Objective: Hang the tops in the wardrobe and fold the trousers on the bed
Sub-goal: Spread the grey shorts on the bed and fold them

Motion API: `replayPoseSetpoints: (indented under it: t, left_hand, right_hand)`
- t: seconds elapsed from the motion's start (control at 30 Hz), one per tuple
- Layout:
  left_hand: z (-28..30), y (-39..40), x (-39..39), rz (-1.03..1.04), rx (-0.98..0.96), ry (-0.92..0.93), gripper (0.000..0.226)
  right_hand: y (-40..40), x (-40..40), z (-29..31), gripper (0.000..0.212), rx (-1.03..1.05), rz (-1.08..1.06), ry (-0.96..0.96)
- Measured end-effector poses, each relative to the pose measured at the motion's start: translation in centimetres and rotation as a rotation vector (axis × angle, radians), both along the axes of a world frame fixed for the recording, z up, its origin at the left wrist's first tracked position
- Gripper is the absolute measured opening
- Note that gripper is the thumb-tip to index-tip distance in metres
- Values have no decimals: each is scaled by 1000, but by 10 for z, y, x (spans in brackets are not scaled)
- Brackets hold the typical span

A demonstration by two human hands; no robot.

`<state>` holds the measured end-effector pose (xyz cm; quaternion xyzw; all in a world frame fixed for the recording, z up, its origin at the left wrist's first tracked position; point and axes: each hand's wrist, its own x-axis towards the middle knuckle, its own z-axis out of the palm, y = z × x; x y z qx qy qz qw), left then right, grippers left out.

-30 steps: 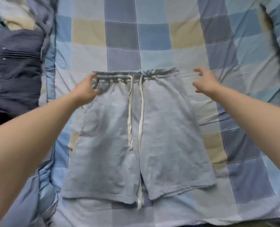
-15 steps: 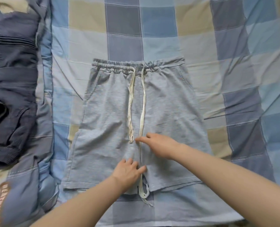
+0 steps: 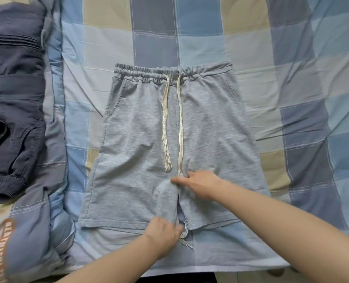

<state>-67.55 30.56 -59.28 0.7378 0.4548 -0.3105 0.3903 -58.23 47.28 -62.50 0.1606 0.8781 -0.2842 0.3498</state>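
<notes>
**Desk:** Item by item, left to right, please.

**Operator:** From my feed. Far left: dark navy trousers (image 3: 12,99), crumpled, lying well apart from the work. Below them, a blue garment with orange lettering (image 3: 4,248), bunched at the bed's corner. Centre: grey drawstring shorts (image 3: 149,129), flat on the checked bedsheet (image 3: 292,58), waistband away from me, two cream drawstrings (image 3: 179,123) running down the front.

**Desk:** Hands?

**Operator:** Left hand (image 3: 161,233) at the hem by the crotch split, fingers curled onto the cloth — I read it as gripping the inner edge of the left leg, though blur hides the fingertips. Right hand (image 3: 200,183) rests on the crotch seam, fingers bunched and pinching or pinning cloth there; I cannot tell which.

**Desk:** Handling?

**Operator:** My judgement: soft jersey, light, limp, no stiffness — it will drape and wrinkle rather than hold a crease. Not slippery on cotton sheeting. Best holds are the elastic waistband corner and the matching hem corner, so one leg folds over the other along the centre seam. The loose drawstring end past the hem may snag.
</notes>
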Motion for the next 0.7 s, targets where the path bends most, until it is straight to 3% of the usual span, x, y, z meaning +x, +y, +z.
replayPoseSetpoints:
  t: [0.1, 0.2, 0.33, 0.43, 0.6, 0.7]
  left_hand:
    - [0, 1, 3, 44, 5, -3, 61]
    - [-11, 5, 6, 126, 17, 32, 54]
    - [-24, 10, 16, 73, 15, 51, 34]
    - [-15, 22, 21, 30, 4, 24, 33]
    - [13, 23, 28, -93, 46, -109, 29]
    - [41, 30, 23, 113, 10, -345, 17]
  right_hand:
    - [-4, 0, -4, 67, -39, -143, 33]
    - [-3, -2, -7, 54, -43, -226, 81]
    - [-4, -1, -8, 46, -47, -272, 106]
    - [-2, 2, -9, 36, -47, -333, 106]
    - [-1, 7, -7, 61, -40, -184, 70]
    - [0, 10, -8, 61, -36, -166, 58]
